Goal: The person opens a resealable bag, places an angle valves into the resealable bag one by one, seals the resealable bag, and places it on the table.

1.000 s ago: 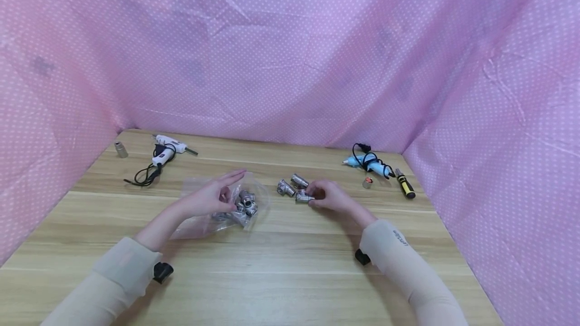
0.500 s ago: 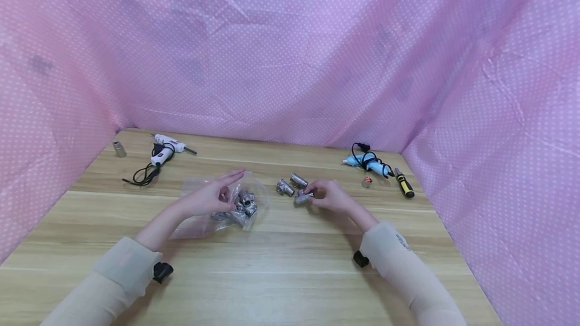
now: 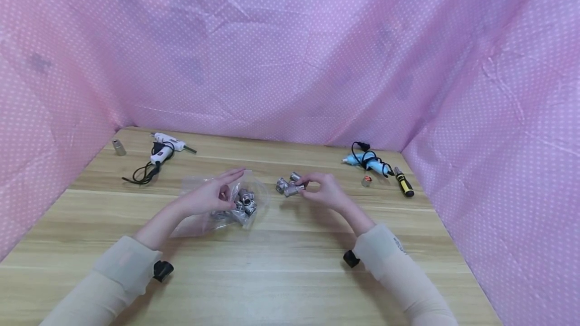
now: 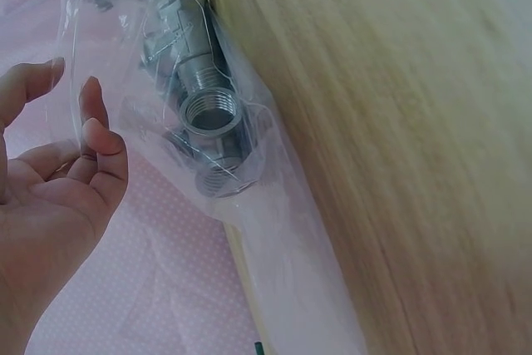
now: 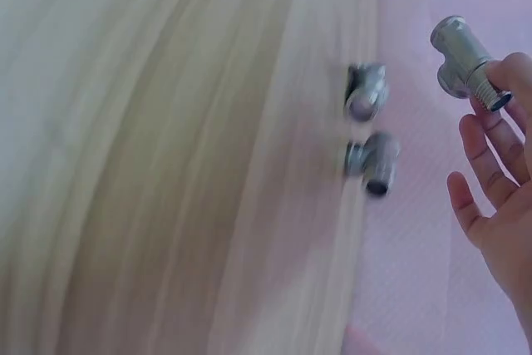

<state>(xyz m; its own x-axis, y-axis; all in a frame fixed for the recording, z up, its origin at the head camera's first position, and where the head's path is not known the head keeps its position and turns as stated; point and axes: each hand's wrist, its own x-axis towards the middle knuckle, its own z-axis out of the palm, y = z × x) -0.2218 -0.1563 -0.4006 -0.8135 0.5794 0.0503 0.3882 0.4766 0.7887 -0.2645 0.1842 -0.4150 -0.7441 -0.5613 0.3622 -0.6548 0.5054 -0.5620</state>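
My right hand (image 3: pixel 328 193) pinches a silver metal pipe tee fitting (image 5: pixel 462 54) between thumb and fingers, raised off the table, its threaded end toward the palm in the right wrist view. Two similar tee fittings lie on the table behind it in the head view, one (image 3: pixel 281 185) at the left and another (image 3: pixel 294 176) at the back. At a clear plastic bag (image 4: pixel 303 288), my left hand (image 3: pixel 206 200) has thumb and fingers spread at the mouth, with film between them in the left wrist view. Several metal fittings (image 4: pixel 212 114) sit inside the bag.
A white glue gun (image 3: pixel 165 150) with black cord and a metal cylinder (image 3: pixel 119 148) lie back left. At the back right are a blue glue gun (image 3: pixel 369 162), a small metal piece (image 3: pixel 366 181) and a yellow-black screwdriver (image 3: pixel 405 184). Pink dotted cloth surrounds the wooden table.
My right hand has lifted the tee fitting from the table and moved it left, toward the bag. My left hand stays at the bag's mouth.
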